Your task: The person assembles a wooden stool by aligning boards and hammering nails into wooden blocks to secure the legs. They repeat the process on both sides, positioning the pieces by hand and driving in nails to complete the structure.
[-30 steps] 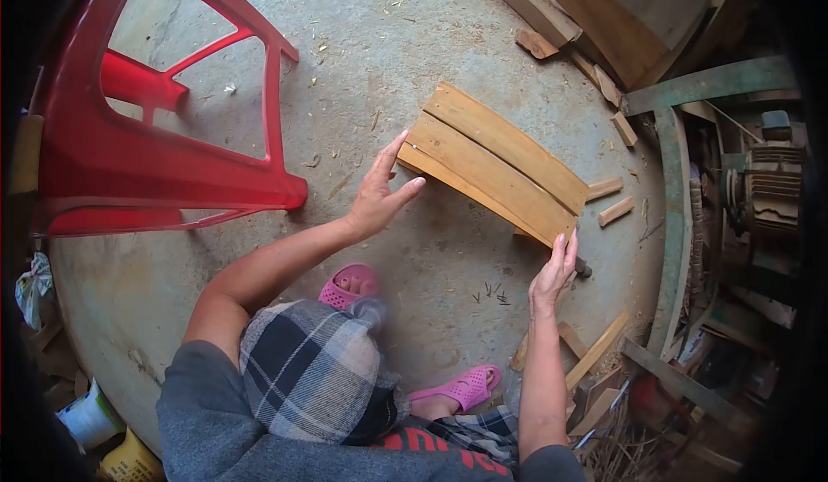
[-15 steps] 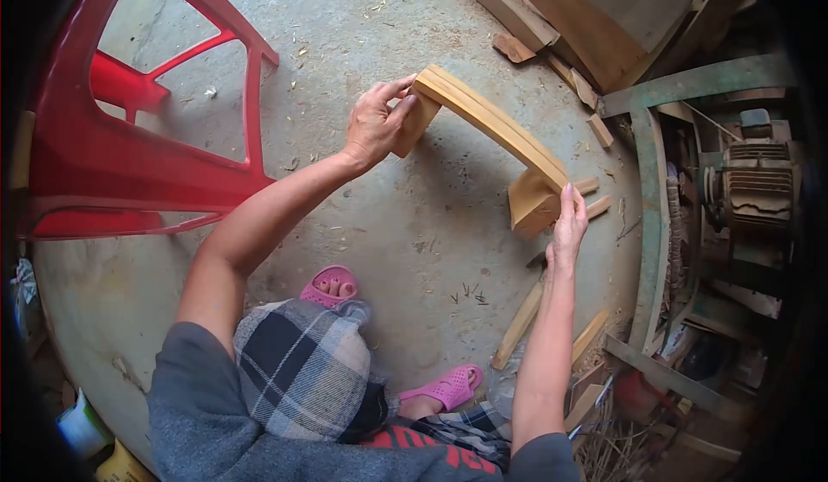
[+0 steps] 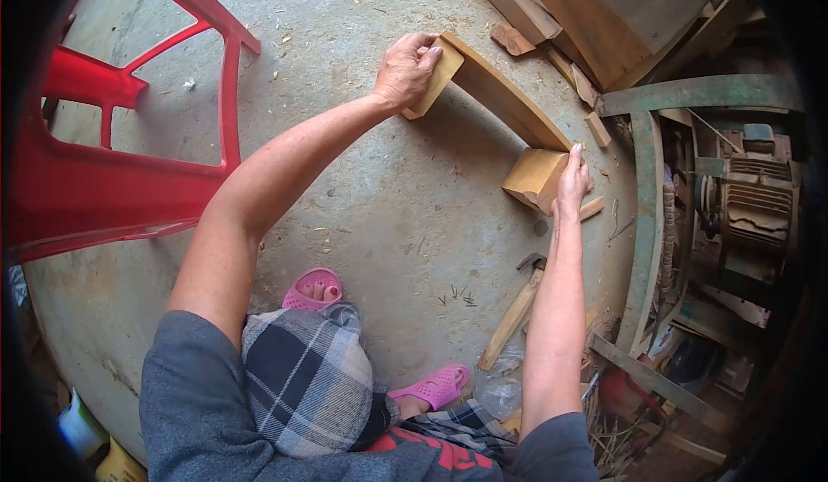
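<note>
beyond the 2 pink sandals [image 3: 431, 389], over the concrete floor [image 3: 371, 215], we have the wooden piece [image 3: 509, 98], 2 hands on it! left hand [image 3: 405, 72] is closed round the upper-left end board [image 3: 437, 81], thumb on the near face; right hand [image 3: 571, 182] has a nearly closed grip on the lower-right end, fingers together at the corner of the chunky end board [image 3: 533, 174]. containers, then: a white-and-blue tub [image 3: 82, 430] and a yellow container [image 3: 121, 465] at the lower left, both cut off by the dark rim, contents impossible to tell; clear plastic [image 3: 498, 391] lies crumpled near the right forearm, and what it holds, if anything, can't be made out. and look at the angle! the long axis slants from upper left down to lower right, both end boards jutting toward the person. between right forearm and nails [image 3: 457, 297], the hammer [image 3: 511, 318] lies head up-right, handle pointing down-left.
</note>
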